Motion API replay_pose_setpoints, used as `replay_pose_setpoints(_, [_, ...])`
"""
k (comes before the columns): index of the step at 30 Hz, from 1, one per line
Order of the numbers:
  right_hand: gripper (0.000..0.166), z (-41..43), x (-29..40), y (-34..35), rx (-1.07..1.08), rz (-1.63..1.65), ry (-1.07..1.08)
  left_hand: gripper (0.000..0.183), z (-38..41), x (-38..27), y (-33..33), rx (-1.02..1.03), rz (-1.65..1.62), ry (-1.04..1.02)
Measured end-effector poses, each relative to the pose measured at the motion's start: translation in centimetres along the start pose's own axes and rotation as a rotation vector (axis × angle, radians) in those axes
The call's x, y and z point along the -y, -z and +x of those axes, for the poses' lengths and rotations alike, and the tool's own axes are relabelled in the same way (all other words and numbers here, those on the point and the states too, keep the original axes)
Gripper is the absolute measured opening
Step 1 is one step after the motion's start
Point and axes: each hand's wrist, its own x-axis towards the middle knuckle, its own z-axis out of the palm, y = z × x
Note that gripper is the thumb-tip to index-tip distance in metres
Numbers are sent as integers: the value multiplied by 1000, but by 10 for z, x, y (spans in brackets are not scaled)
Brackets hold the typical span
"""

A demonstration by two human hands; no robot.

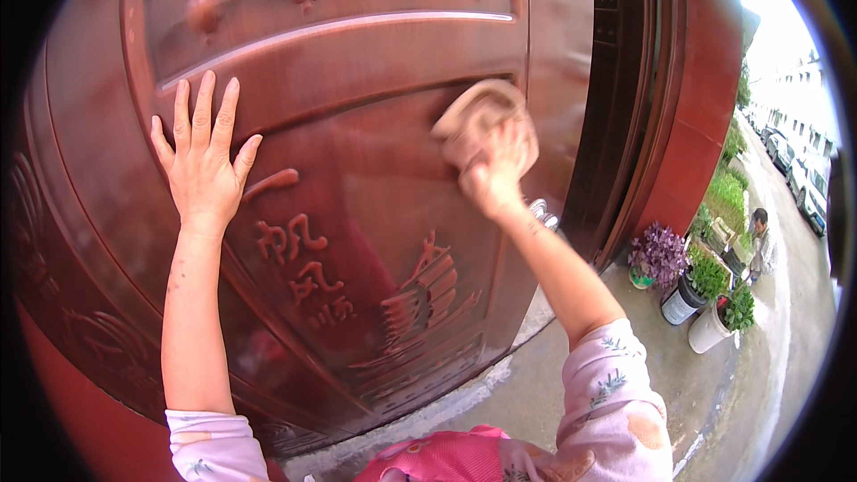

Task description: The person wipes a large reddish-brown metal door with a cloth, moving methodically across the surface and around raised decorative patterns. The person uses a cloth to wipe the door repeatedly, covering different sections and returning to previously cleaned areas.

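Observation:
Before me stands a glossy red-brown door panel (375, 161) with raised characters (294, 241) and a sailing ship in relief (428, 294). My left hand (204, 140) lies against it with the fingers spread, holding nothing, just below the upper recessed panel. Towards the door's right edge, my right hand (499, 164) presses a folded brown cloth (485, 104) to the surface. Hand and cloth are blurred, and the palm side is hidden. A metal door handle (543, 213) shows partly behind my right forearm.
Right of the door are a dark doorway (616, 114) and a red wall (703, 100). Potted plants (708, 328) stand on the concrete ground (602, 361) by the wall. Farther off, a person (761, 248) is low beside the road, with parked cars (807, 187) beyond.

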Motion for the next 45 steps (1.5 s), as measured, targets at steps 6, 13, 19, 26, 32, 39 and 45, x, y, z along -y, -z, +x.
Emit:
replay_pose_setpoints(6, [75,55,-55,2,-160,261,-450,65,0,0,1,-1,2,4])
replay_pose_setpoints(13, [76,-117,40,-19,259,203,8,68,-3,1,-2,-2,-8,10])
replay_pose_setpoints(19, [75,6,30,-5,-10,119,-67,71,-2,0,4,61,-12,30])
replay_pose_setpoints(26, [68,225,20,62,-238,170,-246,70,-1,-5,3,51,-61,42])
replay_pose_setpoints(32, [68,129,76,19,-207,122,193,70,-5,2,4,41,-43,39])
replay_pose_setpoints(39, [60,-55,57,23,519,18,827,66,-1,-2,3,36,-52,36])
replay_pose_setpoints(45, [62,58,16,46,192,-97,606,52,-11,8,3,-77,-81,68])
